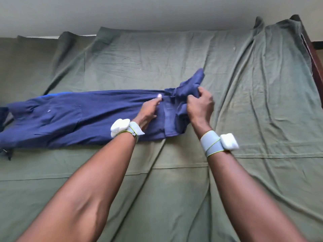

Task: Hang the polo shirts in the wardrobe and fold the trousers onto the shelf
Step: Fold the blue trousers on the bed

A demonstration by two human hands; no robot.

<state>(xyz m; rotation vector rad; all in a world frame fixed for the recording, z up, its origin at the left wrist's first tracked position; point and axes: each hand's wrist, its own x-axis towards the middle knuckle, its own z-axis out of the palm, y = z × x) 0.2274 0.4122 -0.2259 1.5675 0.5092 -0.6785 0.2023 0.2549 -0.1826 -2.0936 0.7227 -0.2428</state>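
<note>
The navy trousers (83, 116) are lying lengthwise across the green bed sheet (174, 180), stretched out flat, with one end running off toward the left edge of the view and the other end bunched up near the middle of the bed. On the flat part of the trousers a patch pocket is showing, well to the left of the hands. The left hand (150, 110) is resting on the trousers just left of the bunched end, its fingers (158, 100) lying straight and close together, pressing the cloth flat against the sheet. The right hand (201, 105) is sitting just right of the left hand, at the bunched end of the trousers, its fingers curling round a gathered wad of the cloth and lifting it so that a loose flap is sticking up and away behind the hand. Between the two hands a paler strip of the trousers is running crosswise like a fold line. Each forearm is wearing a grey wrist band (210, 143) with a white block strapped to it, on the near side of the trousers. The sheet is lying creased and wrinkled all round the trousers, and beyond them it is reaching up to a pale wall (139, 11); far to the right of the trousers a dark wooden bed frame (314, 56) is showing at the sheet's edge
</note>
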